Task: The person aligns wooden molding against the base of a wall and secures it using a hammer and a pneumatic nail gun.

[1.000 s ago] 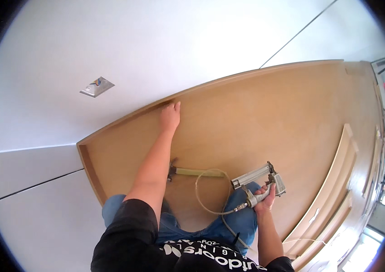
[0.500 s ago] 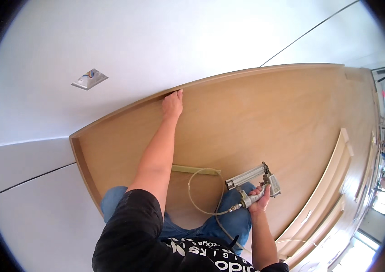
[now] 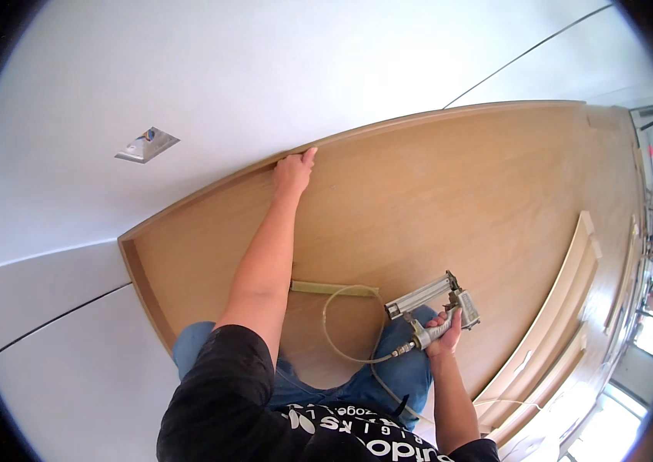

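Observation:
My left hand (image 3: 293, 171) presses flat against the top edge of a large light-brown wooden panel (image 3: 449, 192), where it meets the white surface above. My right hand (image 3: 444, 333) grips the handle of a grey pneumatic nail gun (image 3: 432, 300), held low in front of the panel and above my blue-jeaned knees. A pale coiled air hose (image 3: 339, 339) loops from the gun's base. A thin yellowish strip (image 3: 334, 289) lies across the panel between my arms.
A white wall or ceiling surface (image 3: 265, 69) with a small metal fitting (image 3: 146, 145) spreads beyond the panel. Light wooden battens (image 3: 549, 323) lean along the right side. A bright doorway or window area (image 3: 649, 339) shows at the far right.
My left hand stays on the panel's top edge. The nail gun in my right hand has dropped slightly and shifted; my head view has tilted a little.

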Demonstrator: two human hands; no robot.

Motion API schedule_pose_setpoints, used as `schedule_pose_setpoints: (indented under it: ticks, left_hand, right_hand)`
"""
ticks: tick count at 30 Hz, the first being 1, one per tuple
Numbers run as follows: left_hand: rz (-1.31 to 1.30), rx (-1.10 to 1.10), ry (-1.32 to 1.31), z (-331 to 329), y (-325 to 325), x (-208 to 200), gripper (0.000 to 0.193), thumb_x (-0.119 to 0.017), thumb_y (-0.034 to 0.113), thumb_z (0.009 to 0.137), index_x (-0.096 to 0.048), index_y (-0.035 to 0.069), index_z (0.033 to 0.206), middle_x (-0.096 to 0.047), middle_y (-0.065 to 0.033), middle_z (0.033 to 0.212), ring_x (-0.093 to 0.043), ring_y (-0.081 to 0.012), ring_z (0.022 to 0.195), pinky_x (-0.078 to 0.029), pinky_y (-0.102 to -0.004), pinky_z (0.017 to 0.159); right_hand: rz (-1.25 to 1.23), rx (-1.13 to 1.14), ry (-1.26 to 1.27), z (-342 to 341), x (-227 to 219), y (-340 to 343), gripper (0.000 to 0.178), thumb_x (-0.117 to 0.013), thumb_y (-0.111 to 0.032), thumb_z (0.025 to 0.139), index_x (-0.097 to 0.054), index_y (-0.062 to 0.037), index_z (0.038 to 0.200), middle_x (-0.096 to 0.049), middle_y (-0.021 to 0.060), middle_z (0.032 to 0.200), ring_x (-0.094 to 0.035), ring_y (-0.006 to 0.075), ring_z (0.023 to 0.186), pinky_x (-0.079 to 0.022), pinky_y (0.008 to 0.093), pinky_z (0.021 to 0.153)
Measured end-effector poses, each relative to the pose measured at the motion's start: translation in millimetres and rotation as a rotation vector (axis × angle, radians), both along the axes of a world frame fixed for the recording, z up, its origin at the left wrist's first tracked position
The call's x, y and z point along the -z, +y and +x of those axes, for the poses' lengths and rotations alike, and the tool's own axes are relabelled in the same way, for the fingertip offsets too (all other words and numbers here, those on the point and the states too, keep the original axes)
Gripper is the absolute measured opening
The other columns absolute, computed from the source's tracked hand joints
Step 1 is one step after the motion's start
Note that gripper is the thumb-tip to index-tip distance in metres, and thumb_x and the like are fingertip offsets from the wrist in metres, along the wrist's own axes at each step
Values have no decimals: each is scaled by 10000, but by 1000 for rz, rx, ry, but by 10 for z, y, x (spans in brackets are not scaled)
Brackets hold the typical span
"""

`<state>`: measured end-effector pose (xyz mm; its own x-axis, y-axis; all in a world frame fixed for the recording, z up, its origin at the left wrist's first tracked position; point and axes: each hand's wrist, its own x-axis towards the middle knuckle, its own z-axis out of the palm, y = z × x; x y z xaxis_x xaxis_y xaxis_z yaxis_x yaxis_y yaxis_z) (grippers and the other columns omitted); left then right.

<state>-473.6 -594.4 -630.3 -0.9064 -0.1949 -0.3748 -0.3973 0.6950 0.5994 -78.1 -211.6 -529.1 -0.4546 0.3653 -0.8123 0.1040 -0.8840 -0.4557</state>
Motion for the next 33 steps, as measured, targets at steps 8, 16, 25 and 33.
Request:
schedule_pose_setpoints:
  ticks: [8, 16, 25, 33]
  left_hand:
    - [397, -547, 97, 439, -396, 312, 671, -513, 586, 1010, -711, -44, 895, -702, -105, 743, -679, -192, 588, -536, -336, 581]
    - [-31, 265, 43, 1111, -155, 148, 380, -549, 440, 996, -766, 129, 992, -748, -145, 999, -697, -343, 955, -537, -472, 844]
    - [-273, 976, -325, 2310, 205, -372, 441, -677, 502, 899, -719, 168, 1184, -630, -98, 1295, -596, -310, 1221, -509, -444, 997]
    - [-598, 824, -160, 2802, -479, -166, 342, -610, 259, 954, -625, 107, 1260, -621, -135, 1294, -607, -297, 1224, -513, -457, 1005]
  right_hand:
    - [36, -18, -1, -58, -18, -66, 366, -633, -473, 993, -577, -115, 1041, -533, -19, 753, -527, 107, 615, -523, 285, 567]
    - [28, -4, 37, -124, -110, -158, 366, -623, -465, 1003, -573, -104, 1035, -535, -11, 756, -533, 115, 623, -525, 280, 580]
    - [90, 24, 94, -64, 108, -151, 374, -624, -466, 1002, -574, -96, 998, -555, 6, 767, -549, 140, 650, -526, 312, 619]
    - [120, -14, 204, -56, 271, -110, 391, -585, -463, 1022, -547, -83, 940, -538, 22, 739, -531, 177, 671, -517, 336, 654]
